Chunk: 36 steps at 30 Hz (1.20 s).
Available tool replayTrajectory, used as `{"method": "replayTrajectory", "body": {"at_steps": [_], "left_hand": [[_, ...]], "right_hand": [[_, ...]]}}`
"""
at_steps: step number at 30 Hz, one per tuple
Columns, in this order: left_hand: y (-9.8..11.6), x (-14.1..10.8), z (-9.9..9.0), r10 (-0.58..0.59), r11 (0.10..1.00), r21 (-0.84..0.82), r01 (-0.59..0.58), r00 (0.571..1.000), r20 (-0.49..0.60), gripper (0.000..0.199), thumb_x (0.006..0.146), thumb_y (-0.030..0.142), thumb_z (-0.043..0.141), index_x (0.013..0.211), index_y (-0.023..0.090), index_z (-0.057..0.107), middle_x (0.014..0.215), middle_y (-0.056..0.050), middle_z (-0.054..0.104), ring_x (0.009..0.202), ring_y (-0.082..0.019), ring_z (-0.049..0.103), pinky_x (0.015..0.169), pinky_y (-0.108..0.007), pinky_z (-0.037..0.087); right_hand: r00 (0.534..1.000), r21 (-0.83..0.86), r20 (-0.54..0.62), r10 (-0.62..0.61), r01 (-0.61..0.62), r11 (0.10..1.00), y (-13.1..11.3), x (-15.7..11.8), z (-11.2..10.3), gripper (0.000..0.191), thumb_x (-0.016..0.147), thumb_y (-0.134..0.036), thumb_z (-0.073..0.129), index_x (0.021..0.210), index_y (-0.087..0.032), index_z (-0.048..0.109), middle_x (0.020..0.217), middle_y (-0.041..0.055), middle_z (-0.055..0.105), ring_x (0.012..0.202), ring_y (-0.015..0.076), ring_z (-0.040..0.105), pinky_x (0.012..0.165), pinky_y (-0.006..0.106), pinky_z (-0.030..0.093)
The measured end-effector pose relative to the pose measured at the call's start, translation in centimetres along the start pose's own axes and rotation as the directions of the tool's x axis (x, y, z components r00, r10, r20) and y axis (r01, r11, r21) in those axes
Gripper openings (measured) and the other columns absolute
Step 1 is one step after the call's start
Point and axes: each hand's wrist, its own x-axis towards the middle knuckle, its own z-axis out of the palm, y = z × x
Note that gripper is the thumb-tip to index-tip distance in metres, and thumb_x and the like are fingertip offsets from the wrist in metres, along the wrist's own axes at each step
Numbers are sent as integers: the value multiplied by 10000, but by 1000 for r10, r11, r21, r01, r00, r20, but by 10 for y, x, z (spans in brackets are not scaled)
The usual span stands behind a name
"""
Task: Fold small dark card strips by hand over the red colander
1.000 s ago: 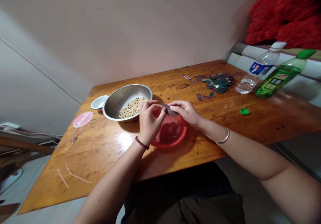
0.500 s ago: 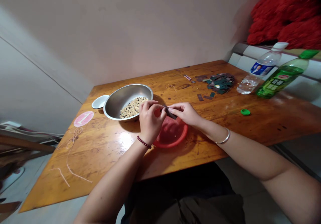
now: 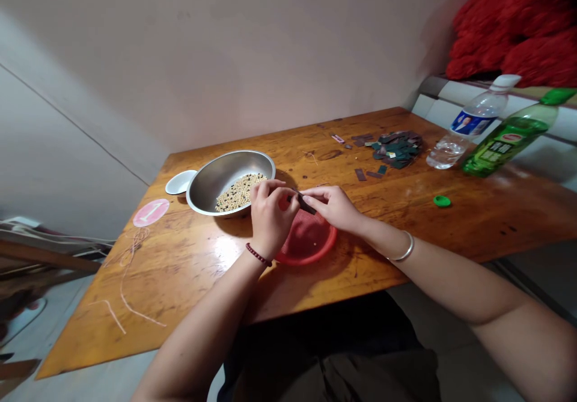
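My left hand [image 3: 273, 217], with a dark red bead bracelet, has its thumb and fingers closed at the left end of a small dark strip [image 3: 307, 204]. At the other end, my right hand [image 3: 337, 208], wearing a silver bangle, pinches the strip between thumb and fingers. Both hands hold it just above a red mesh basket [image 3: 325, 253], partly hidden by my left hand. Left of the hands stands a steel bowl [image 3: 205, 176] containing many pale beads [image 3: 238, 194] mixed with dark ones. My left fingertips overlap the bowl's right edge in view.
On the wooden table [image 3: 193, 294] lie a pink disc marked 1 [image 3: 151, 213], loose thread [image 3: 127, 282] and a small white dish [image 3: 179, 182]. A pile of dark strips [image 3: 399, 149], a green cap [image 3: 442, 201], a clear bottle [image 3: 466, 125] and a green bottle [image 3: 509, 140] are at the right.
The dark strip has tilted slightly between my fingers and shows a narrower face. Both hands stay almost in place.
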Motion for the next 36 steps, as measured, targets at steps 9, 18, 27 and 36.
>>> {"method": "replayTrajectory", "body": {"at_steps": [9,18,27,36], "left_hand": [[-2,0,1,-56,998,-41,57,998,33,34,815,233,680,790,213,693,957,-46,621,982,-218,527,925,-413,426],[-4,2,-1,-93,994,-60,95,995,41,40,817,234,671,791,212,693,962,-44,614,991,-219,534,932,-411,412],[-1,0,0,-91,992,-88,96,994,53,45,826,239,667,808,209,694,952,-40,610,988,-211,534,929,-400,411],[0,-1,1,-109,990,-88,114,992,58,42,825,241,670,808,212,696,950,-45,614,983,-213,530,920,-402,421]], "right_hand": [[1000,-10,0,6,-6,1000,-1,-1,1,289,844,-322,606,1065,-192,739,1078,85,739,991,241,702,911,382,547],[1000,-18,13,18,-18,1000,-1,-2,1,282,844,-312,605,1065,-196,737,1097,76,734,997,232,699,919,375,544],[1000,-13,4,0,0,1000,0,-1,1,278,848,-311,599,1061,-199,739,1090,74,736,1000,229,698,916,367,543],[1000,-11,5,4,-3,1000,-1,1,-1,285,849,-321,595,1062,-201,739,1058,73,746,978,228,703,908,368,543]]}}
